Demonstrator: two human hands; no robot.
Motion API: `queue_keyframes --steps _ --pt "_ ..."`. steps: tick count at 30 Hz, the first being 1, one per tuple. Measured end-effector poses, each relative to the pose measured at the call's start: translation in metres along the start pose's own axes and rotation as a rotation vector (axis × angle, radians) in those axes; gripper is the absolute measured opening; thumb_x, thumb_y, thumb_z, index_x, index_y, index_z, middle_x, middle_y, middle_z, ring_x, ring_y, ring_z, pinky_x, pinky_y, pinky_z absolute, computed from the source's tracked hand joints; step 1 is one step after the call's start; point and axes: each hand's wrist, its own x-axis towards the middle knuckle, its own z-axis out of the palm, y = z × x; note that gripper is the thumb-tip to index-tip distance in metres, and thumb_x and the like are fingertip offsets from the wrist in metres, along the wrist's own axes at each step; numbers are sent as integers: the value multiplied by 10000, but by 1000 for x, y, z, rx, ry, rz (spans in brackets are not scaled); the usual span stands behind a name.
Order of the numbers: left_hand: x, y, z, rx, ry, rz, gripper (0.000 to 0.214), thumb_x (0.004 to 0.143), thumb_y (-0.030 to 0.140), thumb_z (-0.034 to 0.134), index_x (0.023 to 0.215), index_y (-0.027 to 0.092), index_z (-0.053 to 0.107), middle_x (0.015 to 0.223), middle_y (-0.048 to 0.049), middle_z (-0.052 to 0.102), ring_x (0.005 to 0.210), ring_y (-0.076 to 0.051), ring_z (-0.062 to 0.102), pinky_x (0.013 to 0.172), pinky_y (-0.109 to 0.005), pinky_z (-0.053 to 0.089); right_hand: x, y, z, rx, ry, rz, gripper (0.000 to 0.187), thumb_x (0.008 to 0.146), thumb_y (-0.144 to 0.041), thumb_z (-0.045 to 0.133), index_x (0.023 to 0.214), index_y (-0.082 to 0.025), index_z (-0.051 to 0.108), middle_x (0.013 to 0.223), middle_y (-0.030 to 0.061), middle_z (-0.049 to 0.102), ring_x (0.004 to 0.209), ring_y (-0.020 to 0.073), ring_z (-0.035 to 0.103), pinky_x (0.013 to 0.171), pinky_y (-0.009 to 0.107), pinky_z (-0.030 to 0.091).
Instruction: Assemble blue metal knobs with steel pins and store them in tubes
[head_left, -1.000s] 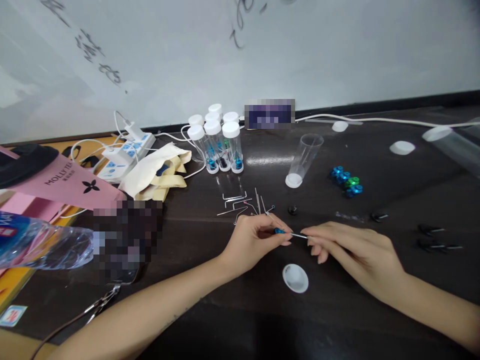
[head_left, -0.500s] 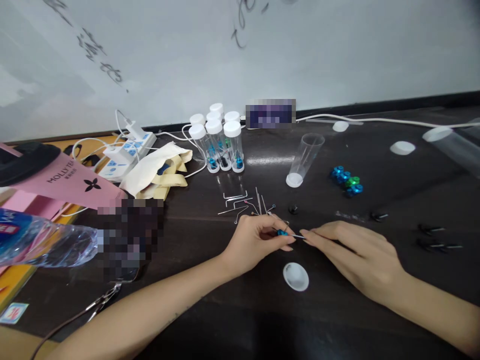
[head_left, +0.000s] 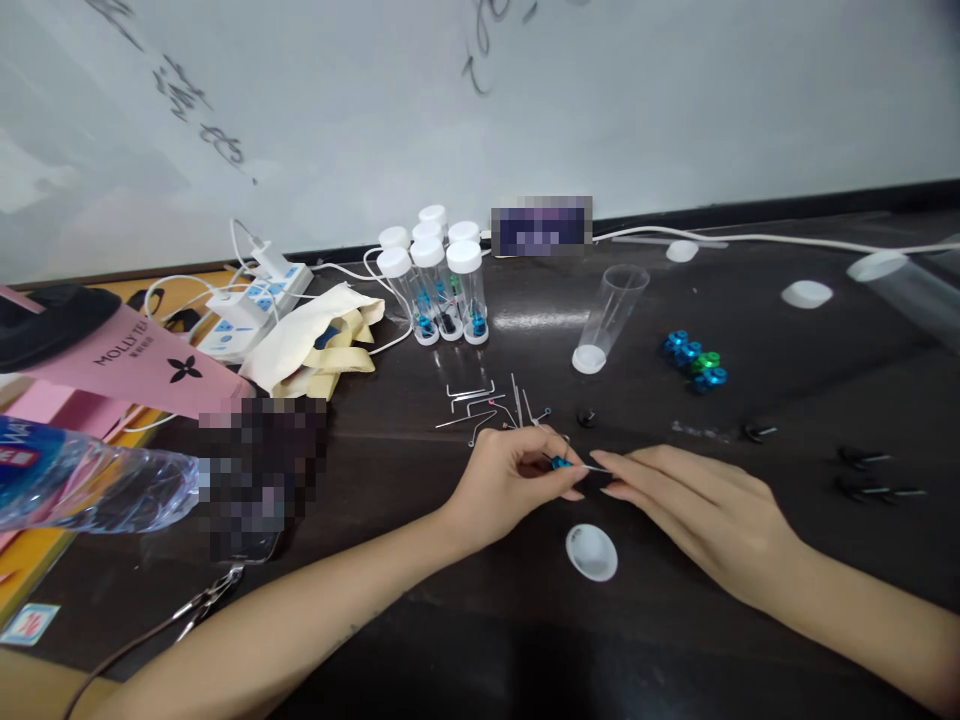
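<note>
My left hand (head_left: 510,475) pinches a small shiny blue part (head_left: 559,463) between thumb and fingertips. A thin metal rod (head_left: 596,468) sticks out to the right from that grip. Beside the rod's free end is my right hand (head_left: 697,515), its thumb and fingertips parted around it; whether a fingertip touches the rod is unclear. Just below the hands lies a white round cap (head_left: 592,553). Beyond my left hand are several loose metal pins and hex keys (head_left: 471,395), partly hidden by the fingers. A small black piece (head_left: 586,417) lies above the rod.
Several capped clear tubes (head_left: 466,290) stand at the back. An uncapped clear tube (head_left: 611,315) stands right of them. Blue and green parts (head_left: 694,360) and black pieces (head_left: 862,458) lie at the right. A pink cup (head_left: 150,350), bottle (head_left: 97,480) and power strip (head_left: 259,305) are left.
My right thumb and fingertips, earlier closed together on the rod's end, have come apart. The left hand keeps its pinch on the blue part, nearly unmoved.
</note>
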Motion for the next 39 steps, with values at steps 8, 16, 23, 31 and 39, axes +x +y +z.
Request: queue_keyframes --steps 8,16,23,31,39 --pt "5 0 -2 -174 23 -47 146 746 221 753 775 101 675 779 -41 700 664 -135 704 654 -250 614 -8 5 -3 38 -18 56 420 915 -61 543 1307 -208 575 1038 73 702 923 212 689 761 323 593" --pt "4 0 -1 -185 2 -43 156 740 214 757 788 92 673 781 -42 703 656 -134 704 655 -254 618 -13 7 -3 148 -40 18 519 930 -25 495 1425 -178 451 1101 89 657 907 179 684 783 297 595" --pt "3 1 -1 -154 1 -43 172 720 222 775 804 99 689 796 -44 709 683 -136 703 683 -265 620 -9 7 -4 170 -23 25 451 933 -14 468 1352 -166 537 1057 88 660 842 164 697 748 275 599" --pt "3 -1 -1 -150 4 -40 157 729 216 768 814 106 697 810 -44 711 707 -137 700 699 -276 627 -6 7 -4 239 -40 35 489 903 28 492 1353 -162 525 1059 92 629 876 149 671 739 250 605" --pt "2 -1 -1 -121 8 -52 148 744 218 753 822 110 689 798 -39 711 702 -142 704 710 -285 624 3 4 -6 303 -43 55 425 911 23 479 1290 -152 560 1022 84 627 827 124 652 697 212 584"
